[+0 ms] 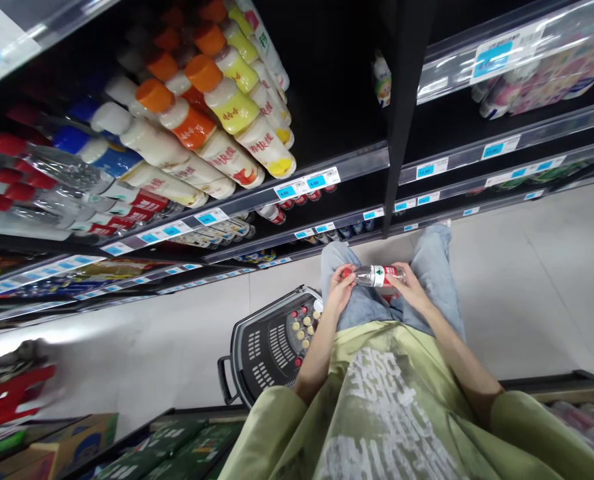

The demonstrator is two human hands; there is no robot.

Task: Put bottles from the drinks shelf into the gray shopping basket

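Observation:
A clear water bottle [377, 275] with a red cap and a red-and-white label lies sideways between my two hands, above my knees. My left hand [341, 288] is closed round its cap end. At the base end, my right hand [411, 288] grips the bottle with the thumb along its side. To the left of my legs sits a black basket [261, 333] holding several bottles with pale yellow and red caps [304, 327].
Shelves in front hold several milk-drink bottles [231, 113] with orange, white and blue caps, beside red-capped water bottles [41, 180]. A shelf edge [327, 177] carries price tags. Behind me stand green cartons [187, 447] and cardboard boxes [71, 440]. A red object [11, 393] is at far left.

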